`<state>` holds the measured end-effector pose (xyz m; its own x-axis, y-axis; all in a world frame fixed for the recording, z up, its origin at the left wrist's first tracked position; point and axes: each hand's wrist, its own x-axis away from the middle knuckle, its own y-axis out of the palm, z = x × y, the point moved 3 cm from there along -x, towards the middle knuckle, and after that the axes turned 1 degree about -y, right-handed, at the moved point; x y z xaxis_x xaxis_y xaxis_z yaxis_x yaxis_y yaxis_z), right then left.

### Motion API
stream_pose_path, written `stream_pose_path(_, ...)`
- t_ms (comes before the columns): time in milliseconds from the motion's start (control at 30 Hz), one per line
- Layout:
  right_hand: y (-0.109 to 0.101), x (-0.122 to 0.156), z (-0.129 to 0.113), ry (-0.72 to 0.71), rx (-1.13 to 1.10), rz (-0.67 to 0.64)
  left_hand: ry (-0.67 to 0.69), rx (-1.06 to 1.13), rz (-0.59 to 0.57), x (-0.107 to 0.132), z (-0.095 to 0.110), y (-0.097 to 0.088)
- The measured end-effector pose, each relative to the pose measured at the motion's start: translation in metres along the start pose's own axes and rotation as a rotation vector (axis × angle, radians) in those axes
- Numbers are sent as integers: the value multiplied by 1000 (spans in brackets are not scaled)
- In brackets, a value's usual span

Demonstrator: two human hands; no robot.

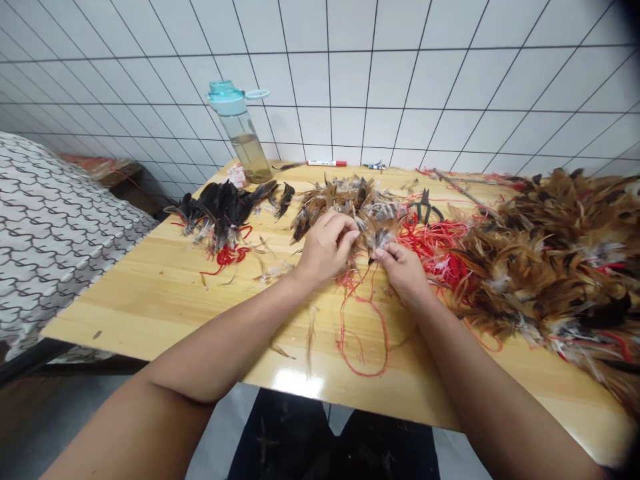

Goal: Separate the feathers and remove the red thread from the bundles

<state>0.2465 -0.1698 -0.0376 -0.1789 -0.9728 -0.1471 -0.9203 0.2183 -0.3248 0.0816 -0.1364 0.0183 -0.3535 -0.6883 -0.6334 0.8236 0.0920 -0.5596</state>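
Note:
Both my hands meet over the middle of a wooden table (150,293). My left hand (325,250) is curled, its fingers pinching a small bunch of brown feathers (376,237). My right hand (403,267) is closed on the same bunch from the right, thumb and fingers pressed together at the quills. A loose red string (367,333) trails from under my hands toward the table's near edge. Behind my hands lies a pile of brown feathers (345,197).
A heap of black feathers (223,207) with red string lies at the left. A large mass of brown feathers (560,260) fills the right side, with a tangle of red string (435,243) and dark pliers (426,203) beside it. A water bottle (243,133) and a red marker (326,163) stand by the tiled wall.

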Motion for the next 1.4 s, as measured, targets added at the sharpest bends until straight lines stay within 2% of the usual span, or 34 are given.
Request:
stream_pose_path(133, -3, 0, -5, -77, 154, 48, -286, 236, -260, 6, -6, 18)
stream_pose_path(200, -2, 2, -12, -140, 313, 43, -397, 339, -292, 11, -10, 28)
stream_pose_path(267, 1, 7, -18, -181, 503, 23, -462, 374, -259, 15, -13, 34)
stream_pose_path(400, 8, 16, -26, -187, 814, -14, -457, 359, -228, 18, -13, 39)
stream_pose_path(567, 11, 20, -28, -201, 884, 4, -274, 253, -195, 16, -4, 33)
stream_pose_path(667, 13, 21, -27, -203, 863, 26, -234, 171, -189, 16, -3, 32)
stream_pose_path(733, 14, 22, -27, -195, 829, 43, -254, 194, -189, 16, -5, 33)
stream_pose_path(833, 14, 22, -25, -184, 707, 46, -367, 356, -190, 17, -11, 38)
stream_pose_path(967, 10, 14, -17, -169, 351, 57, -594, 630, -188, 17, -18, 41)
stream_pose_path(1033, 9, 10, -10, -125, 177, 39, -662, 693, -189, 17, -19, 39)
stream_pose_path(1100, 8, 6, -5, -75, 42, 11, -638, 689, -203, 15, -18, 37)
stream_pose_path(1200, 9, 4, -2, -30, -82, -16, -522, 655, -205, 12, -14, 35)
stream_pose_path(1333, 10, 5, -3, -15, -105, -29, -493, 688, -249, 10, -13, 36)
stream_pose_path(1400, 8, 5, -4, -5, -101, -14, -468, 631, -240, 7, -16, 31)
